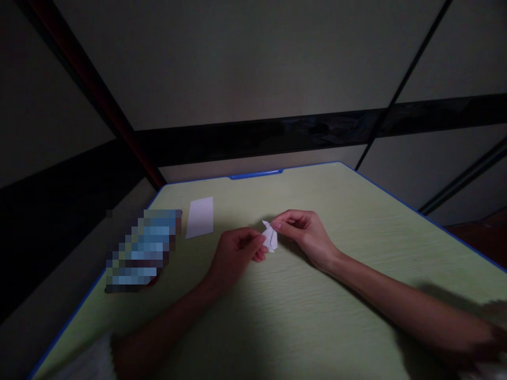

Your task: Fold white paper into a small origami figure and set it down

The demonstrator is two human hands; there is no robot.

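Observation:
A small piece of folded white paper (271,237) is held between my two hands, just above the middle of the table. It has pointed corners at top and bottom and creases across its face. My left hand (240,250) pinches its left side between thumb and fingers. At the upper right edge, the thumb and forefinger of my right hand (303,232) grip the same paper. My fingertips hide parts of its edges.
The pale green table (356,221) has a blue rim. A flat white sheet of paper (200,217) lies left of my hands. Farther left is a pixelated, blurred-out object (144,250). Beyond the far edge stand panelled doors (253,63) with a dark band.

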